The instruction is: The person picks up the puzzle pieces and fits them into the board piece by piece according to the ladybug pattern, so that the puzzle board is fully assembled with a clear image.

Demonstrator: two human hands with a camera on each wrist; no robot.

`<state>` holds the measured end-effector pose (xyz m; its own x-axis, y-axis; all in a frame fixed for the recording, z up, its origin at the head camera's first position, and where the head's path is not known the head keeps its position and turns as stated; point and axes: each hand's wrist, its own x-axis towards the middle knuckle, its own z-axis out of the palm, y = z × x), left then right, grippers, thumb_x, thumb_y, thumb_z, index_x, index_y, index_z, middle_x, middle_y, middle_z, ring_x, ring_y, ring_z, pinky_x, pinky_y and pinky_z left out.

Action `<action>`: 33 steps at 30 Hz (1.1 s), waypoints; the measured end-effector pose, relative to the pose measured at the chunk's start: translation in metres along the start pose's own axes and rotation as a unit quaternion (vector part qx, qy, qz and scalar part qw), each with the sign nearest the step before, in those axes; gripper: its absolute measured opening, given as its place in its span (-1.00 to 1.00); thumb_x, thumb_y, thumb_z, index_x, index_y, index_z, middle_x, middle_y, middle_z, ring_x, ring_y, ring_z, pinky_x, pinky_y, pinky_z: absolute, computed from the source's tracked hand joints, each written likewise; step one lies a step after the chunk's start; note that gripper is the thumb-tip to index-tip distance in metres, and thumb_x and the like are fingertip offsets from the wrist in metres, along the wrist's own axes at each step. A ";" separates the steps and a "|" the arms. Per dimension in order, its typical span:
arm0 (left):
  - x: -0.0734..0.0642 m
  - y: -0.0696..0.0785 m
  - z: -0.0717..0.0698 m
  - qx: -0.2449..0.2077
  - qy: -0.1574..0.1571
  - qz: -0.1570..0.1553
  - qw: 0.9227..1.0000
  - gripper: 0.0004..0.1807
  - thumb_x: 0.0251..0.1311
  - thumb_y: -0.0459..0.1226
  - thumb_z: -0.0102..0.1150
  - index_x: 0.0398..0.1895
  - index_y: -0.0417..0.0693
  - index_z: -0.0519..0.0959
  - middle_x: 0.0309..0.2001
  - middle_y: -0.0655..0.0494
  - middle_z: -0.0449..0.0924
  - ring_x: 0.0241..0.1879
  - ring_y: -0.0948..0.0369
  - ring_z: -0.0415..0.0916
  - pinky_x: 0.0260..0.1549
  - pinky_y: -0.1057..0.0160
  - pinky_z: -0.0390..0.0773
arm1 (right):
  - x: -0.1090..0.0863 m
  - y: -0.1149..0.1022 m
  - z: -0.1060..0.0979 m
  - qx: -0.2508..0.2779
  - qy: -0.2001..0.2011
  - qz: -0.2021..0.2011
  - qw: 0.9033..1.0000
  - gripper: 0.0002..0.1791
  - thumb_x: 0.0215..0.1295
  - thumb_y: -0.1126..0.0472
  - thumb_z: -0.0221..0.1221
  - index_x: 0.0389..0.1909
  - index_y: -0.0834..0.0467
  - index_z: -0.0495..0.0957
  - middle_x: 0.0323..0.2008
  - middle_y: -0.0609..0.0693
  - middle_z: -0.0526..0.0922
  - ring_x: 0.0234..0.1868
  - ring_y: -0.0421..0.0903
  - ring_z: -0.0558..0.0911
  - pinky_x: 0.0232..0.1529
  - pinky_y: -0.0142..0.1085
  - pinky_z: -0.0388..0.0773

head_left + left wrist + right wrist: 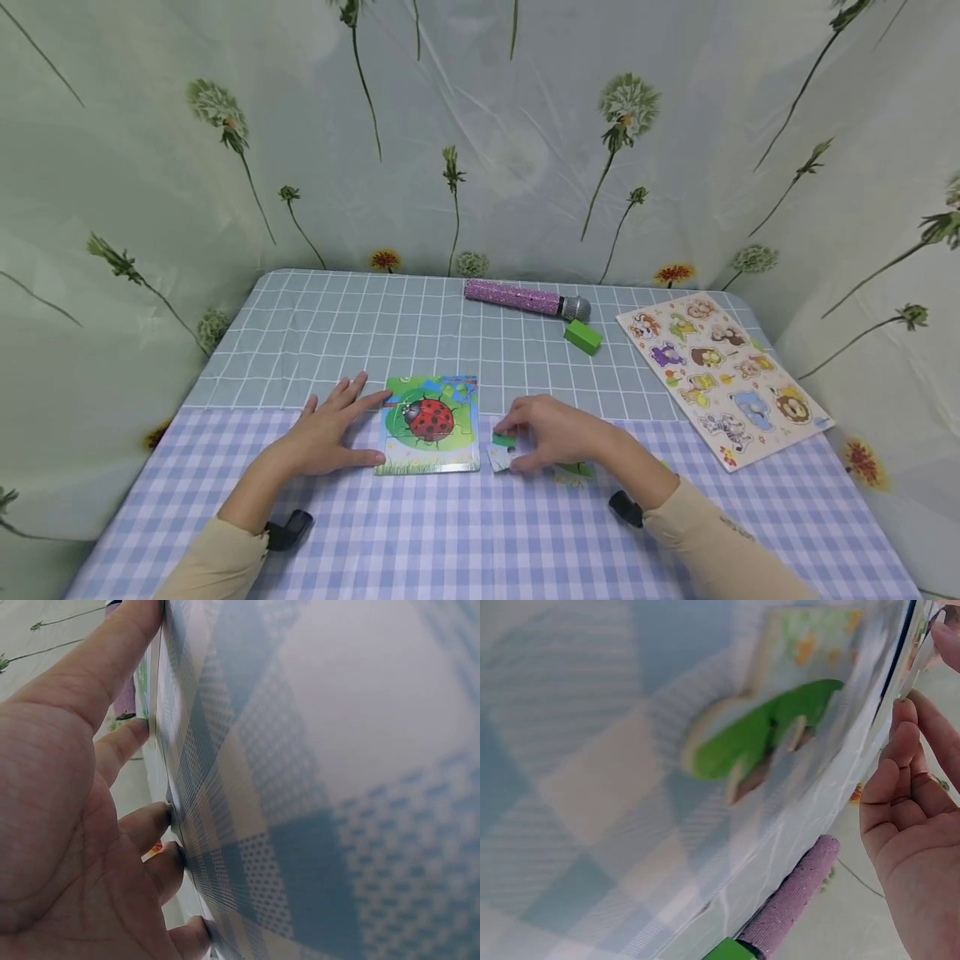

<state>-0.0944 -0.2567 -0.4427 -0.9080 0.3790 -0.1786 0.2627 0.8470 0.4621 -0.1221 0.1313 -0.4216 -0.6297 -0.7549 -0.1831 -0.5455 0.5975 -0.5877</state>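
right grip [557, 430] pinches a puzzle piece [498, 457], left grip [324, 433] splayed, microphone [513, 296] and block [583, 337] beyond.

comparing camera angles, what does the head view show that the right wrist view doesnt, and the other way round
Only the head view shows the animal board, the right sleeve and the microphone's silver head.

Only the right wrist view shows the right grip from its palm side.

Both show that grip pinching a puzzle piece, a loose piece, the green block, the microphone's pink handle and the checked cloth.
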 end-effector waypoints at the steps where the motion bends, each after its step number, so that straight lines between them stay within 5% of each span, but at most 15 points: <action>1: 0.000 0.000 0.001 0.001 0.000 -0.001 1.000 0.08 0.07 0.27 0.56 0.65 0.21 0.34 0.74 -0.29 -0.04 0.69 -0.43 -0.13 0.44 -0.70 -0.16 | 0.001 -0.002 0.000 -0.001 0.006 -0.003 1.000 -0.48 0.20 0.06 0.57 0.18 0.10 0.77 -0.06 -0.15 0.74 -0.14 -0.29 0.59 0.00 -0.37 0.61; 21: -0.003 -0.002 -0.002 -0.009 -0.002 0.019 1.000 0.21 -0.06 0.28 0.64 0.68 0.18 0.30 0.73 -0.33 -0.08 0.68 -0.46 -0.16 0.43 -0.71 -0.18 | 0.062 -0.066 0.025 -0.069 0.096 -0.050 0.992 -0.60 0.20 0.07 0.57 -0.01 0.19 0.81 -0.26 -0.04 0.74 -0.30 -0.26 0.51 -0.22 -0.45 0.50; 33: -0.005 -0.002 -0.004 -0.018 -0.008 0.025 1.000 0.29 -0.13 0.30 0.67 0.70 0.19 0.26 0.74 -0.32 -0.11 0.69 -0.45 -0.20 0.43 -0.72 -0.20 | 0.091 -0.082 0.044 -0.088 0.095 -0.059 0.990 -0.59 0.21 0.04 0.59 -0.02 0.17 0.82 -0.31 -0.09 0.70 -0.34 -0.31 0.46 -0.26 -0.53 0.43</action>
<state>-0.0915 -0.2621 -0.4397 -0.8889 0.4262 -0.1681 0.2951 0.8133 0.5015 -0.1103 0.0022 -0.4245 -0.6397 -0.7676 0.0405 -0.6988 0.5588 -0.4465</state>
